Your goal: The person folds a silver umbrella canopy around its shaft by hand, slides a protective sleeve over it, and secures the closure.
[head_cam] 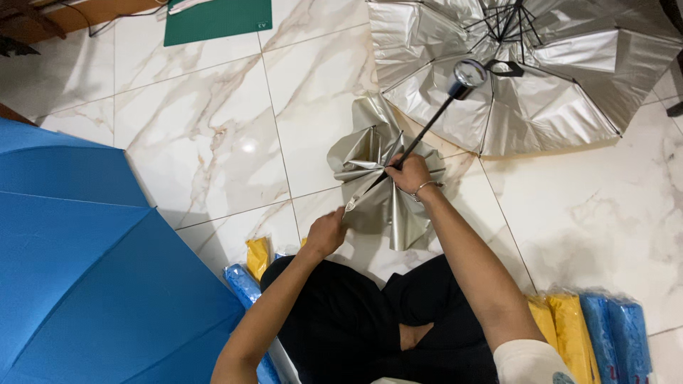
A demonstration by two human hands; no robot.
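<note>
A half-folded silver umbrella [384, 192] lies on the marble floor in front of my crossed legs. Its black shaft [430, 126] slants up and away to a round handle end [467, 75]. My right hand [411, 173] is closed around the shaft where the ribs gather; a bracelet sits on that wrist. My left hand [327, 231] pinches the near edge of the silver canopy at a rib tip.
A fully opened silver umbrella [533, 78] lies upside down at the back right. An open blue umbrella [78, 263] fills the left. Wrapped yellow and blue folded umbrellas [590, 331] lie by my right knee, others [249, 270] by my left. A green cutting mat [217, 18] lies at the top.
</note>
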